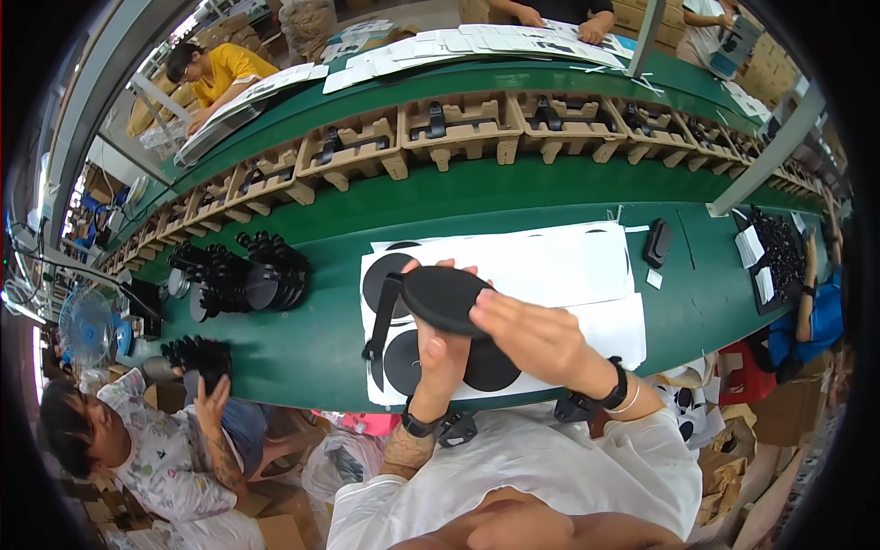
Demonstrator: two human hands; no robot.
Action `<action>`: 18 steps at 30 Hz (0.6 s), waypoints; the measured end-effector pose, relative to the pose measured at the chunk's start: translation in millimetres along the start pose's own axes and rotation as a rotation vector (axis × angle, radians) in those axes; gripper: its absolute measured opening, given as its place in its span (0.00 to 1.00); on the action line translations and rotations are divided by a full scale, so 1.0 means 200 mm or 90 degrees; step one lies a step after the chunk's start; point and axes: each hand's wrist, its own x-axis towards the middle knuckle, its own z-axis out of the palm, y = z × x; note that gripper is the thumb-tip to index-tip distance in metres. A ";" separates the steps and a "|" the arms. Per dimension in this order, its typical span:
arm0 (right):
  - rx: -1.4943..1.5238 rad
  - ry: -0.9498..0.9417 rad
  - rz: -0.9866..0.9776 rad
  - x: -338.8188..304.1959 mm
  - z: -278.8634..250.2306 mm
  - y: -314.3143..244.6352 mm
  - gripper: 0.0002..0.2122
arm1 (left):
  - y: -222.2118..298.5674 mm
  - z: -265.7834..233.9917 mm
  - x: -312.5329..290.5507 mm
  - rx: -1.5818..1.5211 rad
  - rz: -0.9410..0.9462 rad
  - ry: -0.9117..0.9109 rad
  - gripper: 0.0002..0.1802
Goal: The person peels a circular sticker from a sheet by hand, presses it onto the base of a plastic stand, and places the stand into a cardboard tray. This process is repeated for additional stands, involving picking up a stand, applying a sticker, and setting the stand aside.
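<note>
In front of me, above the table, a flat black round base (445,298) is tilted with its smooth face up. A black arm-like strip (384,316) shows at its left side. My left hand (442,353) supports the base from below, its fingertips showing past the far rim. Across the base's right edge, my right hand (541,337) lies with its fingers pressed together on the rim; its thumb is hidden. Beneath both hands are white sheets (550,266) bearing black round pads (401,365), partly covered by my hands and the base.
Clusters of black stands (261,275) stand at the left. A black oblong part (657,242) lies to the right, near a tray of small black pieces (777,257). Brown molded trays (458,124) line the raised conveyor ahead. Co-workers sit at the left (137,440) and right (816,312).
</note>
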 end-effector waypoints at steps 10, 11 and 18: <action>0.100 0.055 0.426 0.36 0.09 0.81 0.16 | 0.27 -0.04 -0.05 0.057 -0.195 -0.052 0.42; 0.039 0.079 0.448 0.42 0.08 0.96 0.16 | 0.31 -0.05 -0.07 0.126 -0.177 -0.087 0.40; -0.350 -0.144 0.376 0.50 0.24 1.73 0.18 | 0.64 -0.31 -0.37 0.445 0.127 0.206 0.21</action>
